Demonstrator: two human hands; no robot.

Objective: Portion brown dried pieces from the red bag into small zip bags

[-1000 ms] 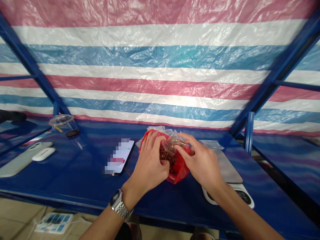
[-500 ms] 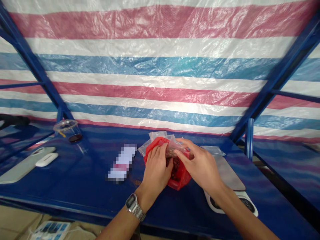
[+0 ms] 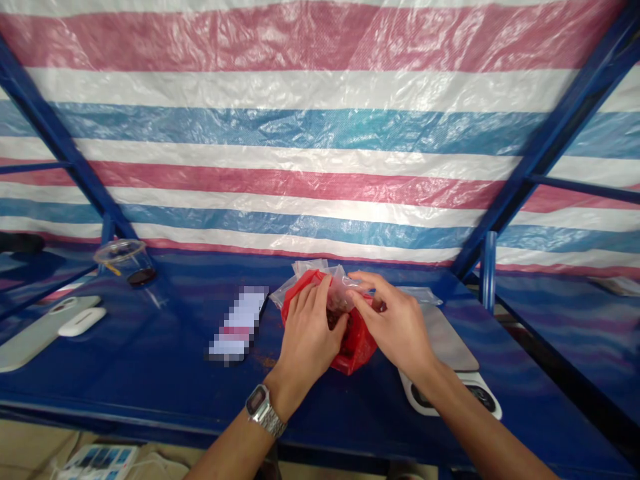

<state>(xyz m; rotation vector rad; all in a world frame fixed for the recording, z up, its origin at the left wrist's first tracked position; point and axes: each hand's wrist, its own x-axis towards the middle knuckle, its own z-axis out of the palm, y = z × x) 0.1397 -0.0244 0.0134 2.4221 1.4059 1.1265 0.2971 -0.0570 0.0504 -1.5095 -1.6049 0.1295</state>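
A red plastic bag (image 3: 361, 343) stands with its mouth open at the middle of the blue table, dark brown bits (image 3: 334, 319) visible inside. My left hand (image 3: 307, 333) grips its left side, thumb bent into the mouth and fingers over the rim. At the mouth is a small clear plastic bag (image 3: 341, 287), which my right hand (image 3: 397, 320) pinches between thumb and fingers. More clear bags (image 3: 307, 268) stick out behind the red one. What the fingertips do inside the mouth is partly hidden.
Right of the bag is a kitchen scale (image 3: 453, 343), partly under my right forearm, with another clear bag (image 3: 423, 295) at its far edge. A phone (image 3: 239, 327) with a blurred screen, a clear cup (image 3: 130, 263) with dark liquid, a white case (image 3: 83, 321) and a pale phone (image 3: 45, 333) lie leftward.
The whole view has shifted slightly, so the table's things appear a little further left. Both hands stay at the red bag, with only small finger movements; the clear bag shows more between them.
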